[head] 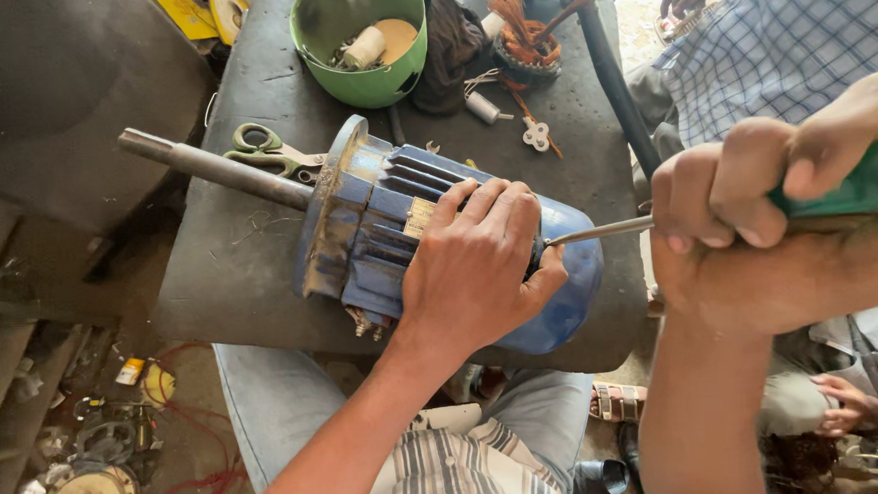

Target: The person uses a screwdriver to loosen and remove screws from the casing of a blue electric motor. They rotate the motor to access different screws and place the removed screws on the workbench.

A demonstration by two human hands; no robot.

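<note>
A blue finned electric motor (378,220) lies on its side on a dark worktable (259,246), its long steel shaft (215,169) pointing left. My left hand (475,270) rests flat on the motor's body, pressing it near the rounded blue end cover (576,290). My right hand (779,229) grips the green handle of a screwdriver (856,187). Its metal shank (598,233) runs left to the motor, and its tip is hidden behind my left hand.
Green-handled scissors (269,151) lie by the shaft. A green bowl (358,41) with small parts, a dark cloth (449,46) and a coil with copper wire (528,37) stand at the back. Another person in a checked shirt (789,38) sits at right. Scrap litters the floor (99,445).
</note>
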